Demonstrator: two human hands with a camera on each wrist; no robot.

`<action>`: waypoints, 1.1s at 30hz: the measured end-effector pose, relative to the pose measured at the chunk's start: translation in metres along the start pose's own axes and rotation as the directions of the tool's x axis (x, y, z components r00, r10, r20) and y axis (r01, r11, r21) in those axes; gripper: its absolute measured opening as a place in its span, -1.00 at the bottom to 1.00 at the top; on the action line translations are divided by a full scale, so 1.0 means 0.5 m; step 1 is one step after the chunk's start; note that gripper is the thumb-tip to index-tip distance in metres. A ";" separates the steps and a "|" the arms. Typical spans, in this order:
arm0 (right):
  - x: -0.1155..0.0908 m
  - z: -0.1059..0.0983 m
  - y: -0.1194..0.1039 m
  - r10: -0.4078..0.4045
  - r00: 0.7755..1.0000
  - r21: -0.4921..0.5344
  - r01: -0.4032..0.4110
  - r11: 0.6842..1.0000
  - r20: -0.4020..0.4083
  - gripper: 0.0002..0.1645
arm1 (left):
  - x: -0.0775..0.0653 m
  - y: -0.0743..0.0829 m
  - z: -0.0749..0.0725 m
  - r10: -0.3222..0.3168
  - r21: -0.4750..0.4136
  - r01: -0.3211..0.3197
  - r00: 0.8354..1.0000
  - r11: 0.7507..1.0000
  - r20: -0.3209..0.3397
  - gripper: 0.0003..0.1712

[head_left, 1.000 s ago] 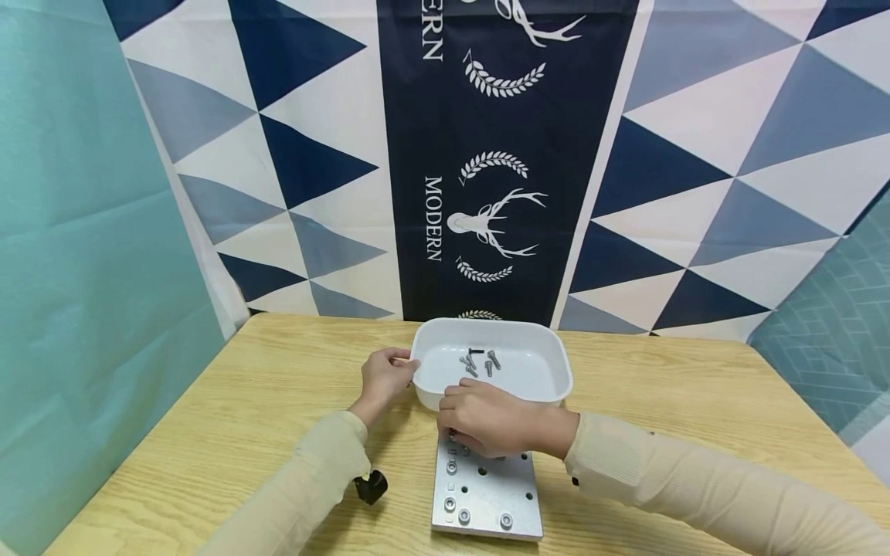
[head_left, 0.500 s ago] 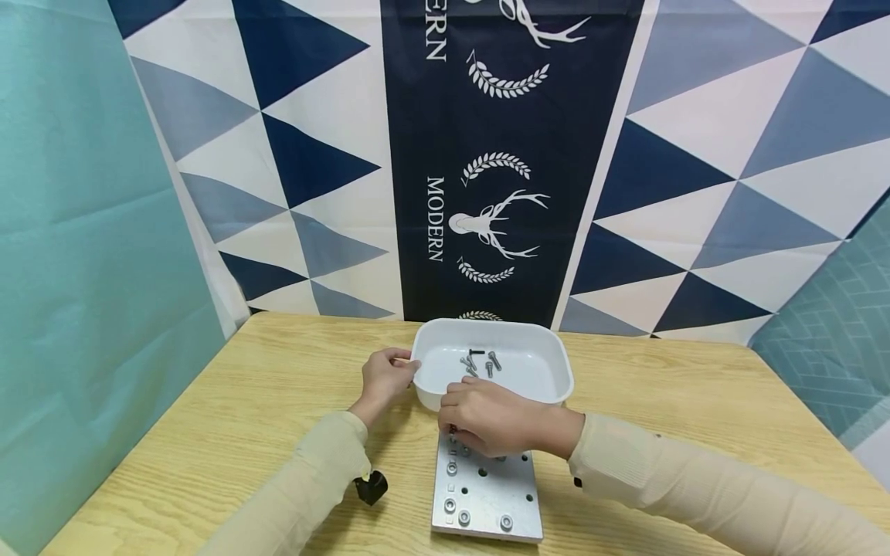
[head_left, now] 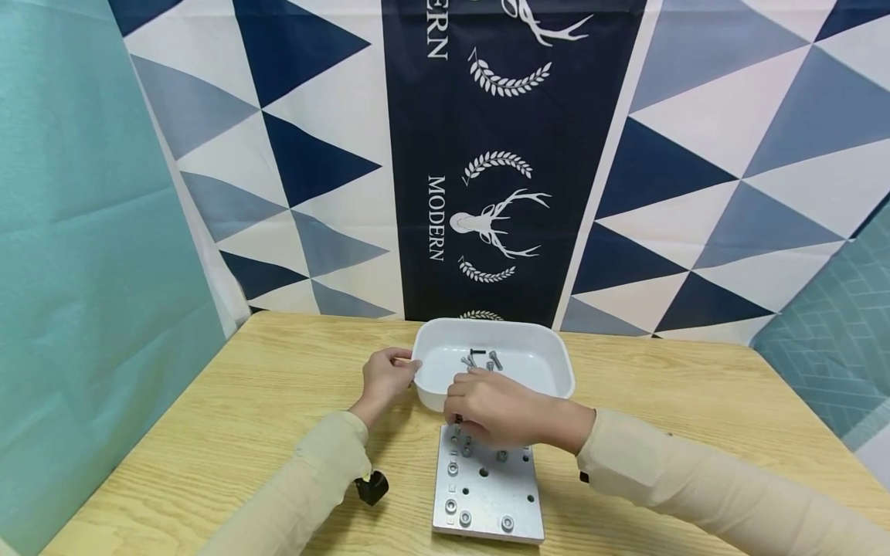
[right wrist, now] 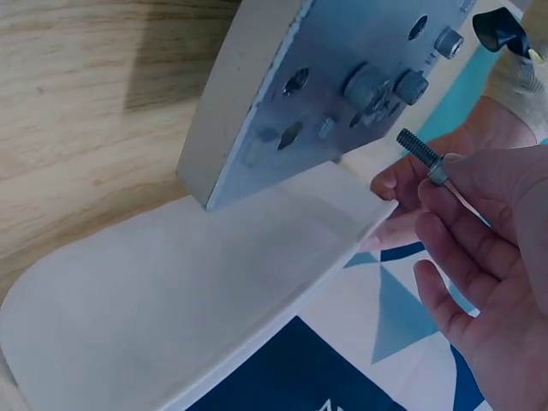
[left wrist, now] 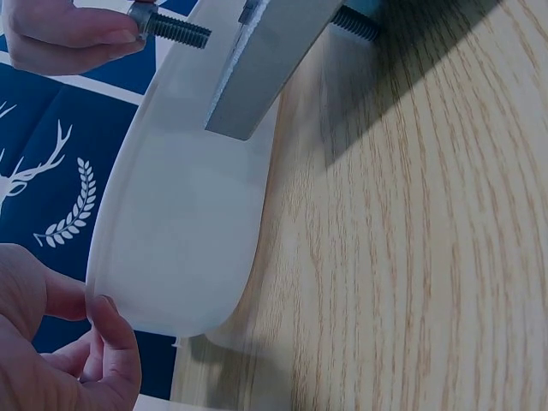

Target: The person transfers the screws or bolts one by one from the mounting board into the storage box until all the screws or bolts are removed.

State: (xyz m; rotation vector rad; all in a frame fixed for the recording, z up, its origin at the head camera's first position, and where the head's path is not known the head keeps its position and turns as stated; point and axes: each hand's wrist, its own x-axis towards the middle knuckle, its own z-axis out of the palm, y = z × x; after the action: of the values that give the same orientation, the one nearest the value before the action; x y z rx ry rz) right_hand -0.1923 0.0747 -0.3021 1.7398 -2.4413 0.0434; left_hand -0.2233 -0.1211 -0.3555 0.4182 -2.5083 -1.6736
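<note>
My left hand pinches the left rim of a white tray between thumb and fingers. Between thumb and forefinger, my right hand holds a socket head bolt, its threaded shank clear of the metal plate in the right wrist view. The hand hovers over the plate's far end and the tray's near rim. Several bolts sit in holes of the plate, while other holes show as dark openings. In the left wrist view, a threaded bolt end sticks out from the plate's underside.
Several loose bolts, one of them black, lie inside the tray, partly behind my right hand. A black wrist device shows beside my left sleeve. The wooden table meets a patterned cloth backdrop behind the tray.
My right hand has risen with the bolt, away from the plate's far left corner and slightly toward the tray. My left hand stays at the tray's rim.
</note>
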 end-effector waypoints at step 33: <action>-0.016 -0.062 0.065 0.043 0.996 -0.048 -0.047 0.998 -0.076 -0.88 | -0.002 0.005 0.000 -0.031 -0.014 0.031 0.999 0.999 0.005 -0.71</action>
State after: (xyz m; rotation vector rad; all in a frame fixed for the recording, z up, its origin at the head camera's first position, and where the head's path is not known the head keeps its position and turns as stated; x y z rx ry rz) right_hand -0.2170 0.0962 -0.2707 1.6325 -2.4064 0.0513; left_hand -0.2229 -0.1199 -0.3529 0.4552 -2.5046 -1.7040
